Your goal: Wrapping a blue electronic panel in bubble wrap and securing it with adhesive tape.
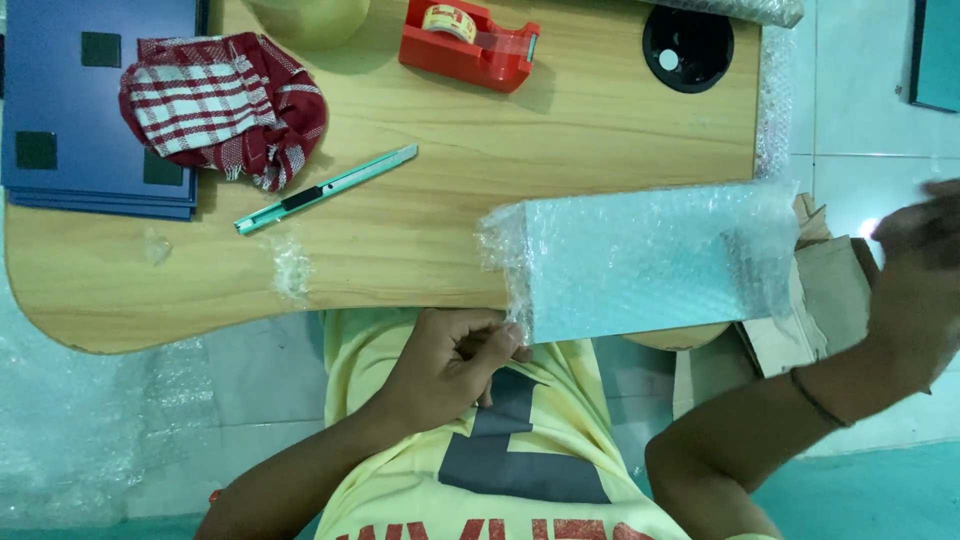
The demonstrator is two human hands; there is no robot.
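Head view. Flat rectangular package wrapped in clear bubble wrap lay across near edge of light wooden table, right end overhanging. Left hand at package's lower left corner, fingers curled, pinching loose wrap edge. Right hand blurred beyond right end, near brown cardboard pieces; grip could not be told. Farther off on table: teal utility knife, red-and-white checked cloth, red tape dispenser, stack of blue sheets.

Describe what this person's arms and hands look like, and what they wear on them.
Both arms are bare to the edge of the picture, with no gloves and no sleeves in view. The left hand wears no rings that show. The right hand is blurred; a thin dark band circles its wrist.
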